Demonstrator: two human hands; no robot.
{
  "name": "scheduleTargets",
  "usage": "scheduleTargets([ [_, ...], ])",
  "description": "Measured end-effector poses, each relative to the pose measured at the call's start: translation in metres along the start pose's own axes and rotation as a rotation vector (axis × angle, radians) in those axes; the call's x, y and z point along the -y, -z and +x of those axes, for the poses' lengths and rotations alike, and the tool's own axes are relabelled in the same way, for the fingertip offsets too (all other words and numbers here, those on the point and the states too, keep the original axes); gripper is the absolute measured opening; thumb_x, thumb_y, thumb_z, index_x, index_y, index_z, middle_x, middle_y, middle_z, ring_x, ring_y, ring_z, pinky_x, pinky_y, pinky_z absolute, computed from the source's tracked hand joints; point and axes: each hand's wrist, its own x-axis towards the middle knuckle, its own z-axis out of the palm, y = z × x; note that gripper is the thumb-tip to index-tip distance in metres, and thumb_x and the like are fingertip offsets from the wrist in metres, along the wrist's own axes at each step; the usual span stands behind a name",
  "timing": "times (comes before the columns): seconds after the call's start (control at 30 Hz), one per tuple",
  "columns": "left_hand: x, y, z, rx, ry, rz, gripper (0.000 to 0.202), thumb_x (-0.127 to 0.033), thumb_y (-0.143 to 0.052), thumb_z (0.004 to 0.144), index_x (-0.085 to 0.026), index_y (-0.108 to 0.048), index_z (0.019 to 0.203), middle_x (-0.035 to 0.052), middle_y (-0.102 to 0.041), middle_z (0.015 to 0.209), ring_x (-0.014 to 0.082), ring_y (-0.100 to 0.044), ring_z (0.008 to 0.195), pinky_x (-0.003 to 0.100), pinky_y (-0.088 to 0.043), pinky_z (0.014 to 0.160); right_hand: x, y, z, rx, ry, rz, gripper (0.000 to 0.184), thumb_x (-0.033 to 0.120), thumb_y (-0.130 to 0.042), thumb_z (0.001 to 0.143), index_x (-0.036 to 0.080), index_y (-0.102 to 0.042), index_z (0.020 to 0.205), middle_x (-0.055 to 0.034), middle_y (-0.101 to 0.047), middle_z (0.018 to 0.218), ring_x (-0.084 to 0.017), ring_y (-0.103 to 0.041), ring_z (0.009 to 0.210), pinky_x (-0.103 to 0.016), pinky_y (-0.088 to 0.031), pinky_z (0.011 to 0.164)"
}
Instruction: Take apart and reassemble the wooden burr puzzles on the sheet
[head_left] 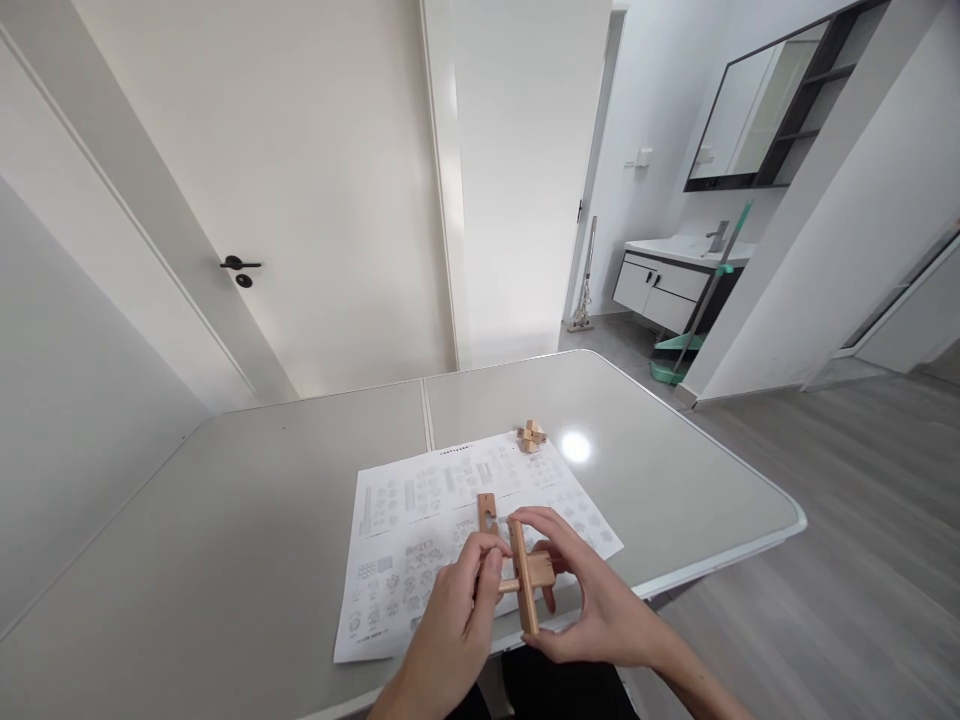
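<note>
Left hand (pixel 459 602) and right hand (pixel 604 605) hold wooden pieces (pixel 526 585); cabinet (pixel 637 285) closed.

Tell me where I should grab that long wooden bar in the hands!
I'd grip the long wooden bar by its two ends, coming from the right like the right hand: it's slim, and a block and a rod stick out near its middle.

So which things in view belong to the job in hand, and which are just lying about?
Part of the job, by the look of it:
held wooden pieces
loose notched piece
printed sheet
small wooden cluster at the sheet's corner, probably

Just about:
mop
green cleaning tools
sink unit
mirror
</note>
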Motion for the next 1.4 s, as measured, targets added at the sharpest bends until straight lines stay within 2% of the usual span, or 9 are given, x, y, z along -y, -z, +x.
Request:
scheduleTargets([
  [0.17, 0.008, 0.006, 0.003, -0.066, 0.094, -0.348, 0.051, -0.068, -0.031, 0.101, -0.026, -0.056, 0.117, -0.0042, -0.046, 0.07, 0.0148, -0.04, 0.06, 0.028, -0.038, 0.063, 0.003, 0.003, -0.001, -0.003, -0.008, 0.031, 0.095, 0.008, -0.073, 0.065, 0.041, -0.04, 0.148, -0.0053, -0.038, 0.152, -0.018, -0.062, 0.092, -0.031, -0.056, 0.076],
  [0.23, 0.011, 0.006, 0.008, -0.084, 0.15, -0.52, 0.048, -0.067, -0.044, 0.098, -0.023, -0.061, 0.103, -0.0007, -0.052, 0.079, 0.0148, -0.045, 0.066, 0.029, -0.042, 0.065, 0.005, 0.002, -0.001, -0.023, 0.006, 0.057, 0.096, 0.009, -0.075, 0.064, 0.039, -0.04, 0.148, -0.0059, -0.039, 0.152, -0.023, -0.061, 0.107, -0.038, -0.053, 0.095],
  [0.33, 0.015, 0.002, 0.012, 0.073, 0.226, -0.72, 0.037, -0.054, -0.072, 0.088, -0.018, -0.068, 0.094, 0.0047, -0.061, 0.089, 0.0176, -0.054, 0.078, 0.03, -0.047, 0.073, 0.005, -0.002, 0.003, -0.052, 0.046, 0.153, 0.094, 0.019, -0.081, 0.064, 0.035, -0.04, 0.148, -0.0091, -0.044, 0.15, -0.032, -0.051, 0.13, -0.048, -0.04, 0.113],
  [0.47, 0.015, -0.013, 0.009, 0.217, 0.221, -0.926, 0.04, -0.048, -0.083, 0.081, -0.017, -0.074, 0.104, 0.011, -0.069, 0.101, 0.0259, -0.063, 0.1, 0.037, -0.049, 0.091, 0.0, -0.012, 0.011, -0.048, 0.103, 0.35, 0.1, 0.052, -0.087, 0.066, 0.034, -0.036, 0.15, -0.0136, -0.05, 0.145, -0.036, -0.051, 0.134, -0.053, -0.042, 0.111],
  [0.67, 0.01, -0.022, 0.009, 0.167, 0.249, -1.062, 0.041, -0.049, -0.085, 0.078, -0.016, -0.077, 0.101, 0.0108, -0.074, 0.099, 0.0259, -0.067, 0.102, 0.037, -0.049, 0.096, -0.005, -0.026, 0.018, -0.102, 0.067, 0.375, 0.113, 0.083, -0.078, 0.055, 0.035, -0.035, 0.149, -0.0147, -0.046, 0.15, -0.039, -0.052, 0.134, -0.054, -0.045, 0.109],
  [0.97, 0.017, -0.017, 0.006, 0.082, 0.319, -1.061, 0.038, -0.046, -0.088, 0.076, -0.017, -0.077, 0.099, 0.0081, -0.072, 0.093, 0.0209, -0.065, 0.089, 0.031, -0.051, 0.081, -0.014, -0.024, 0.019, 0.071, 0.115, 0.521, 0.106, 0.059, -0.089, 0.065, 0.035, -0.035, 0.153, -0.0128, -0.043, 0.156, -0.035, -0.045, 0.142, -0.053, -0.039, 0.114],
  [1.1, 0.021, 0.002, 0.009, 0.032, 0.224, -0.883, 0.036, -0.048, -0.081, 0.083, -0.016, -0.075, 0.098, 0.0075, -0.067, 0.089, 0.016, -0.056, 0.076, 0.029, -0.047, 0.073, -0.02, -0.009, 0.021, 0.038, 0.024, 0.276, 0.097, 0.048, -0.085, 0.075, 0.034, -0.033, 0.156, -0.0117, -0.042, 0.158, -0.032, -0.048, 0.14, -0.053, -0.039, 0.115],
  [1.3, 0.039, 0.039, 0.021, -0.207, 0.074, -0.569, 0.036, -0.052, -0.071, 0.09, -0.016, -0.069, 0.09, 0.0036, -0.061, 0.081, 0.0156, -0.051, 0.073, 0.03, -0.047, 0.073, -0.049, 0.003, 0.029, -0.253, -0.089, -0.221, 0.032, 0.036, -0.065, 0.093, 0.027, -0.061, 0.123, -0.0075, -0.068, 0.121, -0.025, -0.067, 0.103, -0.044, -0.056, 0.093],
  [1.4, 0.053, 0.045, 0.028, -0.313, 0.084, -0.526, 0.039, -0.057, -0.068, 0.09, -0.018, -0.063, 0.088, -0.0011, -0.057, 0.073, 0.0121, -0.049, 0.063, 0.024, -0.044, 0.06, -0.062, -0.005, 0.034, -0.249, -0.103, -0.399, 0.033, 0.029, -0.067, 0.089, 0.027, -0.062, 0.121, -0.007, -0.065, 0.121, -0.026, -0.066, 0.106, -0.043, -0.056, 0.091],
])
